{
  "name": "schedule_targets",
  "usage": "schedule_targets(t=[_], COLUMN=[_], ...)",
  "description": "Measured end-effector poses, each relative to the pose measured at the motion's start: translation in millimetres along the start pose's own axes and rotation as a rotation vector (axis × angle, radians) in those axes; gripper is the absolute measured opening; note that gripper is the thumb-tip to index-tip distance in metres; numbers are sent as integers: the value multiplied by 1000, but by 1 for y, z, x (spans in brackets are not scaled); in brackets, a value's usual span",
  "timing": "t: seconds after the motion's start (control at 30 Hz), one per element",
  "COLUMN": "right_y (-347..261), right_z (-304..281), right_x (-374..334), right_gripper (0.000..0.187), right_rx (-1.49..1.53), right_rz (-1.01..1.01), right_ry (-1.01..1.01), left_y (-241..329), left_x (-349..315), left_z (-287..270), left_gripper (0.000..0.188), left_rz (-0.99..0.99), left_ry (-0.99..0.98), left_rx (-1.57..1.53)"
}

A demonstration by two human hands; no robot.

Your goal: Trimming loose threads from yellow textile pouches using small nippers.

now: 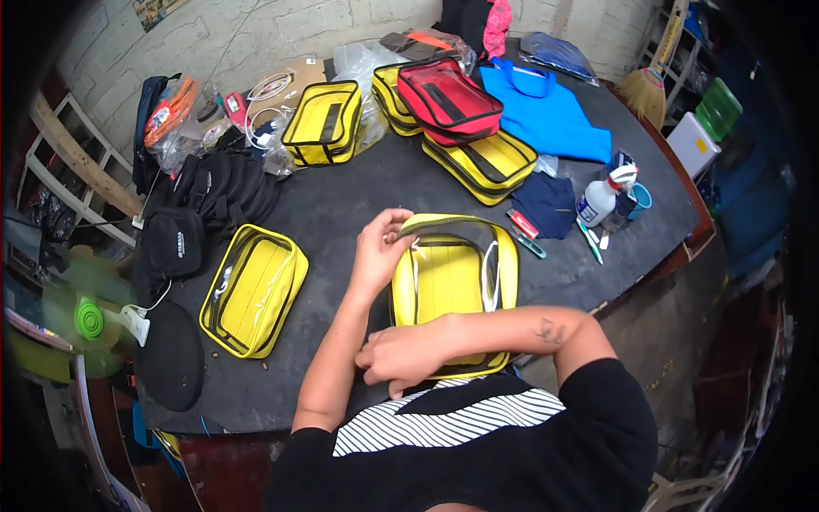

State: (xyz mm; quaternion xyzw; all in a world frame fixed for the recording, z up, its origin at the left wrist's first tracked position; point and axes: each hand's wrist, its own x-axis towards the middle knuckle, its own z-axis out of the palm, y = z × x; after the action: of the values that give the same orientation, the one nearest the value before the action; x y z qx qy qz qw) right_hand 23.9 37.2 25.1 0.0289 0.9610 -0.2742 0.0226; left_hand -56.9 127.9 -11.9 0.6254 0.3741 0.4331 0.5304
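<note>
A yellow bag (445, 271) with a clear top panel and dark zipper edging lies in front of me, its near end close to my body. My left hand (380, 249) pinches the bag's far left corner between thumb and fingers. Across the bag's near part reaches my right forearm. My right hand (408, 352) is closed at the near left side of the bag, fingers curled; what they hold is hidden. To the left lies a second yellow clear-topped bag (254, 292), apart from both hands.
Farther back sit a red bag (450, 101), more yellow bags (322, 124) and a blue tote bag (546, 115). A spray bottle (600, 198), a cutter (529, 246) and dark cloth (546, 205) lie right. Black bags (226, 189) and a small fan (89, 317) are left.
</note>
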Motion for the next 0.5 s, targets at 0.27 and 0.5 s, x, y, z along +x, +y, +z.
schedule_targets(t=[0.27, 0.5], right_y=[68, 39], right_z=[-52, 12], right_x=[-193, -63], right_gripper=[40, 21], right_rx=[1044, 1466], right_rz=[-382, -372], right_ry=[1336, 1629], left_y=[33, 65], left_x=[-49, -43], left_z=[-13, 12], left_gripper=[24, 10], left_rz=[314, 253], left_ry=[113, 194], left_rx=[-75, 450])
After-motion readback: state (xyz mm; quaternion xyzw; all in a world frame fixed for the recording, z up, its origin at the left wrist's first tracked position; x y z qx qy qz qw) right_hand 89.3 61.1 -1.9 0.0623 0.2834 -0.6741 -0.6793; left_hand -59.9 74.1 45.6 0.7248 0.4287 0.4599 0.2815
